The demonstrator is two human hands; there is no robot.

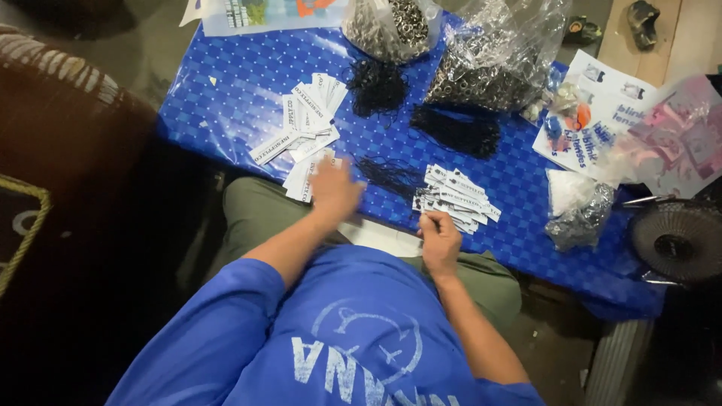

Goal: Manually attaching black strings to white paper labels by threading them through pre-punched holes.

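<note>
Head view, looking down: left hand spread flat and blurred, fingers wide, pressed on or just above the near end of a fanned pile of white paper tags – nothing gripped. Right hand at the table's near edge, fingers curled narrow at the lower left corner of a second tag stack; looked pinched on one tag or something small, cannot tell which. Between the two hands, a tangle of thin black strings, touching neither. Farther back, two more black string bundles and clear plastic bags of small metal rings. Off to the right – printed sheets, a small crumpled bag, a black fan. All on a blue checkered table cover.

Judged: tags light, thin, stiff enough to hold flat yet easy to bend; likely to slide on the glossy cover, so best peeled off by a short edge or corner between thumb and forefinger. Strings limp, prone to snagging; better lifted singly by one end.
</note>
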